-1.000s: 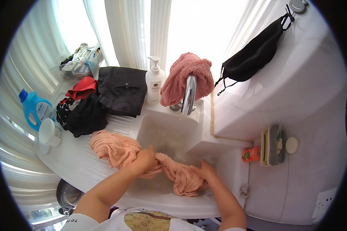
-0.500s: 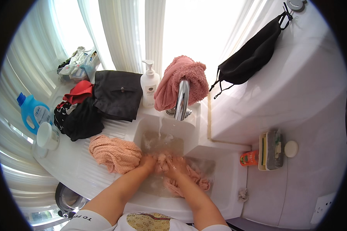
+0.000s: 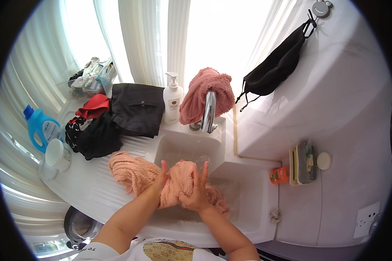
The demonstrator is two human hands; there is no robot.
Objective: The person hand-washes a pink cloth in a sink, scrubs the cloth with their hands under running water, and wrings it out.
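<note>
Over the sink (image 3: 248, 224), a wet peach towel (image 3: 181, 180) is bunched between my two hands. My left hand (image 3: 160, 179) presses against its left side, one finger pointing up and the rest hidden by the cloth. On the other side, my right hand (image 3: 197, 193) grips the towel with its fingers partly raised. One end of the cloth lies to the left on the ribbed drainboard (image 3: 101, 187); the other trails into cloudy water. Above the far end of the basin stands a chrome faucet (image 3: 209, 111), a thin trickle falling below it.
A dusty-pink towel (image 3: 204, 93) drapes over the faucet, beside a white pump bottle (image 3: 173, 106). Dark folded clothing (image 3: 137, 108), a white tub (image 3: 59, 155) and a blue detergent bottle (image 3: 43, 128) stand left. On the right are an orange bottle (image 3: 279, 175) and a sponge holder (image 3: 304, 165).
Both hands have risen out of the water, lifting the middle of the peach towel with them. The towel now stretches between the drainboard and the basin.
</note>
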